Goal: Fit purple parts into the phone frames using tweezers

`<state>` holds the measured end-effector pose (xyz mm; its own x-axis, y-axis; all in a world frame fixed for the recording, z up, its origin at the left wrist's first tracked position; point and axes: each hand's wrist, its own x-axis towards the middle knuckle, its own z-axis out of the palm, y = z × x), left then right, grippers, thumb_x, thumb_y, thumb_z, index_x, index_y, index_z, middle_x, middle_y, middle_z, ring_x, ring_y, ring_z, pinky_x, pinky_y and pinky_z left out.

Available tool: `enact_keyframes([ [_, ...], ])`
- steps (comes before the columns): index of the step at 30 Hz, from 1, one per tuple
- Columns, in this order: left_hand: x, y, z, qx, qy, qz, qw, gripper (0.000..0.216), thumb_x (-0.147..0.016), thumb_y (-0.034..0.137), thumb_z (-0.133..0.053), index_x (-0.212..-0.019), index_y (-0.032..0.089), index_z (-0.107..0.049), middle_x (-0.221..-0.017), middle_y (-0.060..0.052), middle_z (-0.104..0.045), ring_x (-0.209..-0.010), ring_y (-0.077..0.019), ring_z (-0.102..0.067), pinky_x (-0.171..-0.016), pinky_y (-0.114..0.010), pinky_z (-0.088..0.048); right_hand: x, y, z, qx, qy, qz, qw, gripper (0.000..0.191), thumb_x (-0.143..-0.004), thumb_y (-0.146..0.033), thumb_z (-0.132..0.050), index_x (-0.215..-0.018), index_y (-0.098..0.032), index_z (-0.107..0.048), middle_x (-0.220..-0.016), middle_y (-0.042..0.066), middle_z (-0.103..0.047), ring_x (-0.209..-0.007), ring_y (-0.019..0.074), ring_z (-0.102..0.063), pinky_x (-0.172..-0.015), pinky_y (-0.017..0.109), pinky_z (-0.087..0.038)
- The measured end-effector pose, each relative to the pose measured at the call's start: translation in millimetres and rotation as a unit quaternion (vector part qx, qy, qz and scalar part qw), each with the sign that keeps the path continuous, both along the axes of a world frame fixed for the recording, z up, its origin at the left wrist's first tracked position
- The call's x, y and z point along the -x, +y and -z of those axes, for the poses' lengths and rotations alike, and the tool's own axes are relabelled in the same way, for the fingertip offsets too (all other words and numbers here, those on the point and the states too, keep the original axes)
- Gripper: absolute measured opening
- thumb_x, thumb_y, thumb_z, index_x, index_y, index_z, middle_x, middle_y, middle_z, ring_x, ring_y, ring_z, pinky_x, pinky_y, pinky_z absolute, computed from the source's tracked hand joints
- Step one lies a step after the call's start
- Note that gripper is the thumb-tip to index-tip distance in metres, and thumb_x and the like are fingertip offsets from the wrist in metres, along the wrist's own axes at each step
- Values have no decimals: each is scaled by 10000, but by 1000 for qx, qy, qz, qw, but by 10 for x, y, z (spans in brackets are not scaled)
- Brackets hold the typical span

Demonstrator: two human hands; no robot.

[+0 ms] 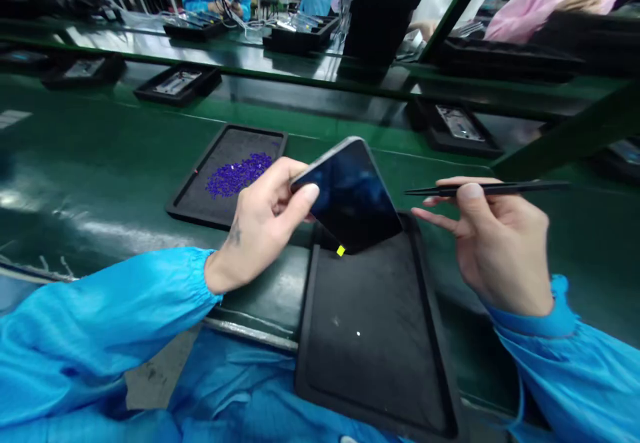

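My left hand (260,219) grips a dark glossy phone (353,196) by its left edge, holding it tilted above the far end of a black tray (375,336). A small yellow tab (341,251) sticks out at the phone's lower corner. My right hand (493,243) is closed round thin black tweezers (480,189), whose tip points left towards the phone and stops just short of it. Both arms wear blue sleeves.
A second black tray (200,186) to the left holds a heap of small purple pieces (240,174). More black trays with parts (177,84) (457,126) lie along the green conveyor (75,163). People in blue and pink coats work at the far side.
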<state>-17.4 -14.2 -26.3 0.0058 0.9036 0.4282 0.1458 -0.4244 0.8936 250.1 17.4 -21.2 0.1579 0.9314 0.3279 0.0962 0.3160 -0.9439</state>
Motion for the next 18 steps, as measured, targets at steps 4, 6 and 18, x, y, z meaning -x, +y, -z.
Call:
enact_keyframes([
  [4, -2, 169, 41, 190, -142, 59, 970, 304, -889, 432, -665, -989, 199, -497, -812, 8, -699, -751, -156, -732, -729, -302, -645, -15, 9, 34, 13, 0, -10, 1000, 215, -845, -403, -761, -897, -194, -749, -896, 60, -632, -831, 185, -642, -731, 364, -659],
  [6, 19, 213, 53, 218, -177, 74, 957, 304, -896, 413, -664, -1000, 186, -491, -873, -23, -725, -794, -159, -743, -781, -318, -646, -8, 1, 40, 9, 2, -9, 1000, 208, -845, -397, -761, -899, -197, -749, -903, 61, -636, -829, 185, -644, -733, 361, -658],
  [18, 72, 257, 58, 220, -222, 97, 945, 282, -923, 326, -644, -1110, 168, -504, -991, -55, -724, -871, -176, -746, -837, -339, -645, 5, -8, 36, -8, 1, -6, 1000, 171, -865, -367, -742, -903, -200, -745, -910, 56, -638, -819, 173, -649, -740, 347, -650],
])
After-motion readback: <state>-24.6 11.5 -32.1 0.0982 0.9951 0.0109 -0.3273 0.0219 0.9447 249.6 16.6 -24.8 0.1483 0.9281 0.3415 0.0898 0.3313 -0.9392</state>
